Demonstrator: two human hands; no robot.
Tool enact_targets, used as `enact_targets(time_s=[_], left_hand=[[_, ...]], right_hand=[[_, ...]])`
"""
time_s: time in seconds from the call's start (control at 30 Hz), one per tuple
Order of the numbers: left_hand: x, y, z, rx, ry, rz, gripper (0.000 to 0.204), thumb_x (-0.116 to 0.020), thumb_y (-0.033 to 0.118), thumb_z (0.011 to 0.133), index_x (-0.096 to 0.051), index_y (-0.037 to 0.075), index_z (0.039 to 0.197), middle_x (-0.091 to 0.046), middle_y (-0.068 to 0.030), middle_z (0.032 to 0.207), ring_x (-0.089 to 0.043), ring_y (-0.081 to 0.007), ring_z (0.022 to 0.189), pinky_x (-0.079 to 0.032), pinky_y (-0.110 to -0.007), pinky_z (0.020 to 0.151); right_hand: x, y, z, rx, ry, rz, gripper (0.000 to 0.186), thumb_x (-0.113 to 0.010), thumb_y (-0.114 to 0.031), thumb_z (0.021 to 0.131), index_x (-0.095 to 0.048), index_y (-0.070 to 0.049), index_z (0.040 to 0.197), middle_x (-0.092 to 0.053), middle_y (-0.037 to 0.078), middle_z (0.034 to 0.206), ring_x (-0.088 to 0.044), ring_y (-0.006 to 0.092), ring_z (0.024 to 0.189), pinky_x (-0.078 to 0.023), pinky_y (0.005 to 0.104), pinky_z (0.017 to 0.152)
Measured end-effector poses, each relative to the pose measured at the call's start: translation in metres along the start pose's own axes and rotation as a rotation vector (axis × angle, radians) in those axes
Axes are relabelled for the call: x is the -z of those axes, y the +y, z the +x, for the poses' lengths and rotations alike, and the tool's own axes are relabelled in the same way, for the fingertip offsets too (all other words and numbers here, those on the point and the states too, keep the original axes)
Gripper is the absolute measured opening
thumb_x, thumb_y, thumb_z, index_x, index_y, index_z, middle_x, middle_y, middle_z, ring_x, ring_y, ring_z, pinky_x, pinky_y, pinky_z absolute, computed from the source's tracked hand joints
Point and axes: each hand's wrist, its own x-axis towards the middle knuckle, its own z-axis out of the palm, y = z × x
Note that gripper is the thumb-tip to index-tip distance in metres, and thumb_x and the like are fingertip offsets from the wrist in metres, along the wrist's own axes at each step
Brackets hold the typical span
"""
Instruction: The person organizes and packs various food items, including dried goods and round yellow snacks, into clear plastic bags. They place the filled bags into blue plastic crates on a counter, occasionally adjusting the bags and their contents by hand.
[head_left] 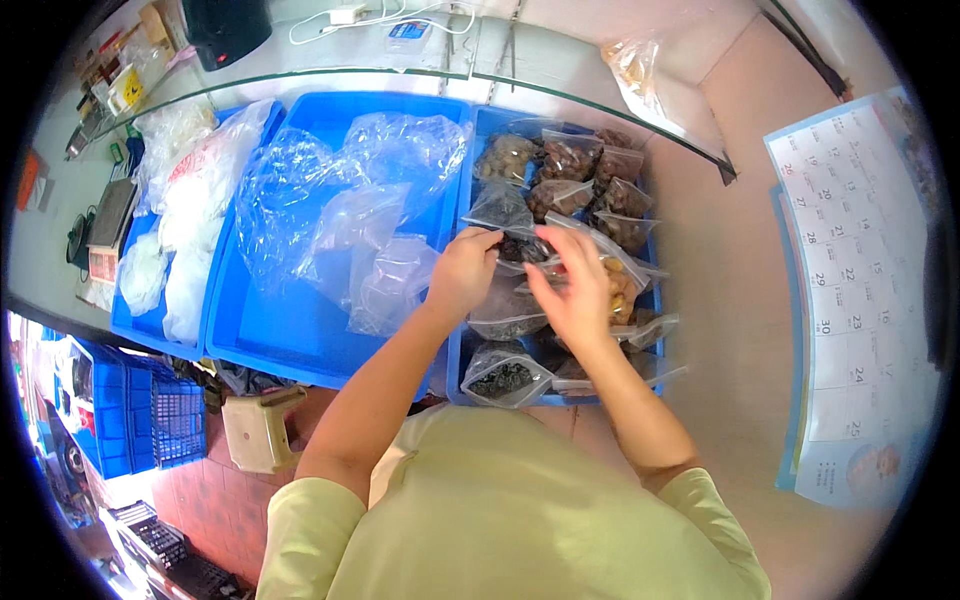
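Observation:
A blue tray (660, 385) holds several clear zip bags with dark and brown dried goods, their exact kind too small to tell. My left hand (465, 272) is closed, its fingertips pinching the edge of a clear zip bag with dark contents (522, 247) in the middle of the tray. From the right, my right hand (575, 295) reaches over the same bag, thumb and forefinger spread apart near it. Under the right hand sits a bag of yellowish-brown pieces (622, 285). Nearer to me lies another bag with black contents (505, 375).
To the left, a second blue tray (290, 350) carries crumpled clear plastic bags (380, 215). A third blue tray holds white plastic bags (195, 220). A glass shelf edge (400, 72) spans the far side. A calendar (840, 270) hangs at right; a beige stool (258, 432) stands lower left.

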Motion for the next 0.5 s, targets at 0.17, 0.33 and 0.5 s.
enact_targets(time_s=[0.17, 0.33, 0.5], left_hand=[[-0.007, -0.001, -0.003, -0.057, 0.044, -0.018, 0.041, -0.056, -0.002, 0.082, -0.064, 0.002, 0.122, -0.063, -0.0188, 0.119, -0.063, -0.0339, 0.103, -0.051, -0.038, 0.087], [0.008, 0.001, -0.027, -0.076, 0.074, 0.01, 0.031, -0.066, 0.004, 0.082, -0.069, 0.007, 0.113, -0.061, -0.016, 0.116, -0.06, -0.0348, 0.104, -0.05, -0.039, 0.09], [0.057, 0.037, -0.092, 0.05, -0.125, 0.105, 0.016, -0.072, 0.01, 0.081, -0.071, 0.009, 0.096, -0.062, -0.0117, 0.105, -0.058, -0.0328, 0.103, -0.048, -0.04, 0.089]], right_hand=[[-0.022, 0.024, -0.009, -0.072, -0.109, -0.254, 0.05, -0.075, -0.012, 0.079, -0.061, -0.016, 0.127, -0.063, 0.011, 0.114, -0.065, 0.0307, 0.098, -0.054, 0.0409, 0.082], [0.019, 0.001, -0.034, 0.093, -0.103, -0.191, 0.02, -0.073, -0.008, 0.079, -0.07, -0.009, 0.099, -0.066, 0.008, 0.098, -0.064, 0.0287, 0.089, -0.05, 0.0388, 0.075], [0.049, -0.015, -0.078, 0.114, -0.201, -0.229, 0.018, -0.075, -0.008, 0.077, -0.07, -0.01, 0.094, -0.066, 0.006, 0.092, -0.063, 0.0262, 0.086, -0.048, 0.038, 0.075]])
